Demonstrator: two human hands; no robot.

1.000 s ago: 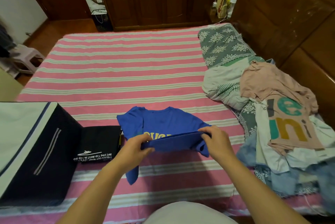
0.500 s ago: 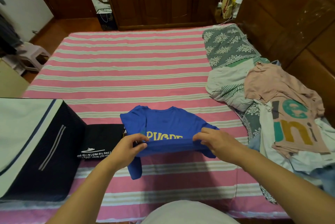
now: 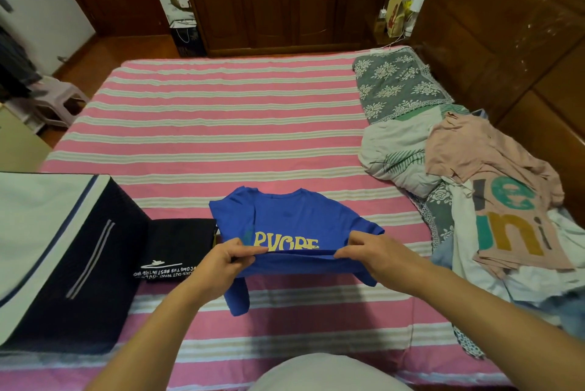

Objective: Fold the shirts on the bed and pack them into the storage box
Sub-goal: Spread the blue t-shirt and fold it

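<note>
- Blue shirt point(image 3: 294, 226) lay on the striped bed point(image 3: 221, 137), its near edge folded up over the yellow lettering.
- Left hand point(image 3: 221, 260) pinched that folded edge, grip tight on the cloth.
- Right hand point(image 3: 376, 253) pinched the same edge on the other side.
- Storage box point(image 3: 63, 257) stood at the left, a folded black shirt point(image 3: 180, 248) beside it.
- Heap of shirts point(image 3: 493, 200) waited at the right.

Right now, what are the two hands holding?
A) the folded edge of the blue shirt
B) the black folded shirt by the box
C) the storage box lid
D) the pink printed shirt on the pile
A: the left hand and right hand both pinch the folded edge of the blue shirt, just below its yellow lettering.
</note>
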